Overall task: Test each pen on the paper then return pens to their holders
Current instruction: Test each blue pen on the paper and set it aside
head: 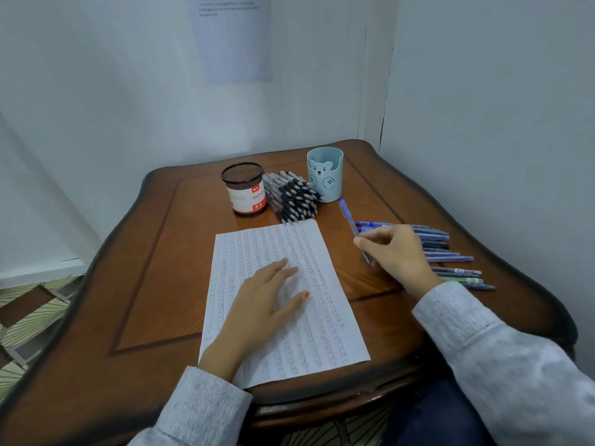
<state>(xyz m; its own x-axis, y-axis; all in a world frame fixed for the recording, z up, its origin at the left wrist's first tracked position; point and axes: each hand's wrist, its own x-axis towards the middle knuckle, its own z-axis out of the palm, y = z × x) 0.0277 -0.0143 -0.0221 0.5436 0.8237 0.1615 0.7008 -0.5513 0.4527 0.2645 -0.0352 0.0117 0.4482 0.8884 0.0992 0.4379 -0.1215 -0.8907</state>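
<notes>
Right hand (397, 252) pinches a blue pen (349, 220) between thumb and fingers, off the right edge of the paper (322, 333), its far end aimed at the bear holder (325, 175). The tip is hidden under the hand. Left hand (264, 304) lies flat with fingers spread, pinning the sheet.

The danger, I'd say, is that wrist and sleeve. They hang right over the row of blue pens (450, 252) near the table (161, 252) edge, and one careless sweep could roll several off. If the left hand lifts, the paper may skid under the stroke.

The pile of black pens (296, 197) sits between the mesh holder (243, 194) and the bear holder, just touching the paper's top edge and crowding the path to both holders. A printed notice (231, 37) hangs on the wall.
</notes>
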